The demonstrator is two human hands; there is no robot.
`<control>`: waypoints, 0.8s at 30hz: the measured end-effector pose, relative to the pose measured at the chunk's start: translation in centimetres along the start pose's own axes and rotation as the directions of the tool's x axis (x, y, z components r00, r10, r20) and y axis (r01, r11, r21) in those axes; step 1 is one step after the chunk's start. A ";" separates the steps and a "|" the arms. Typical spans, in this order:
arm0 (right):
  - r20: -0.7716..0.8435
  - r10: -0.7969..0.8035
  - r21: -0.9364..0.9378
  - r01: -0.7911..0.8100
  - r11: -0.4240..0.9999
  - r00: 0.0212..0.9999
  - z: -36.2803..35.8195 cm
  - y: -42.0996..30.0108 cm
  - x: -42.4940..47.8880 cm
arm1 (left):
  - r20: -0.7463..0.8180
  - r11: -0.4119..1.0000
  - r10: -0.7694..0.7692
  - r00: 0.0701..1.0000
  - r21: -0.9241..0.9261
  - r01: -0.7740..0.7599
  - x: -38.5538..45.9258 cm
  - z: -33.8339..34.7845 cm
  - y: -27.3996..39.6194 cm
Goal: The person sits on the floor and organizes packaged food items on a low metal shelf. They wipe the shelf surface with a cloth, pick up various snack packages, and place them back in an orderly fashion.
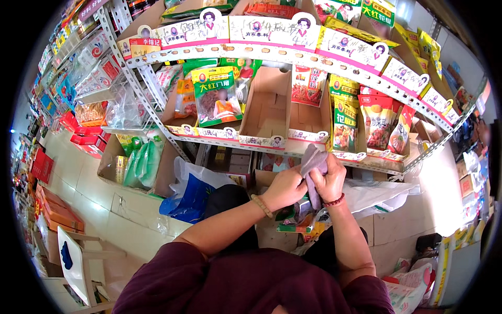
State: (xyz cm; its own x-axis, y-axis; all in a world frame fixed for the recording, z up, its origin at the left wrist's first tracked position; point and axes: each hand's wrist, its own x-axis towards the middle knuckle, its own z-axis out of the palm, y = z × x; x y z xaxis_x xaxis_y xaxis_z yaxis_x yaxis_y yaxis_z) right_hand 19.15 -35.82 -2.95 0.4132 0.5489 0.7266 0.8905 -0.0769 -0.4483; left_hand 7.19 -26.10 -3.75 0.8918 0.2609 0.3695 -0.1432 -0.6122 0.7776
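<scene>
Both hands grip a folded purplish-grey cloth (313,161) in front of the lower shelf. My left hand (286,188) pinches its left edge, with the fist closed; a beaded bracelet sits on that wrist. Around the cloth's right side, my right hand (329,178) is closed, with a red bracelet on the wrist. Just above stands an empty-looking open cardboard box (268,110) on the shelf, beside a box holding a red-and-white spice packet (308,86). Below the hands, colourful packets (296,227) lie between the knees.
A perforated metal shelf edge (255,52) with price cards crosses above. A green spice packet (217,96) leans at left. A cardboard box with green bags (157,172) and a blue-and-white bag (188,196) stand low left. A white chair (74,267) is lower left.
</scene>
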 end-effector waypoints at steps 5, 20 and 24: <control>-0.062 0.185 0.259 -0.163 0.952 0.981 0.7 0.1 0.9 | -0.081 0.990 0.113 0.990 -0.071 -0.119 0.8 0.4 -0.6; -0.595 0.379 0.324 -0.220 0.920 0.709 2.6 9.1 2.1 | -0.104 0.986 0.068 0.992 0.160 -0.051 0.0 -0.2 1.7; -0.215 0.872 0.895 -0.267 0.356 0.440 -3.0 2.9 4.9 | -0.232 0.984 -0.160 0.959 -0.115 0.136 -1.5 -1.8 -1.0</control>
State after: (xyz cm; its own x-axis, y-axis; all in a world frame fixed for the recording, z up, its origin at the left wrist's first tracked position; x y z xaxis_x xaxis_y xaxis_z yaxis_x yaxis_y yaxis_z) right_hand 24.29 -35.89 0.89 0.9991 -0.0045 0.0411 0.0363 0.5710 -0.8201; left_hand 5.25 -24.52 -4.13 0.7792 0.5215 0.3479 -0.0686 -0.4806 0.8742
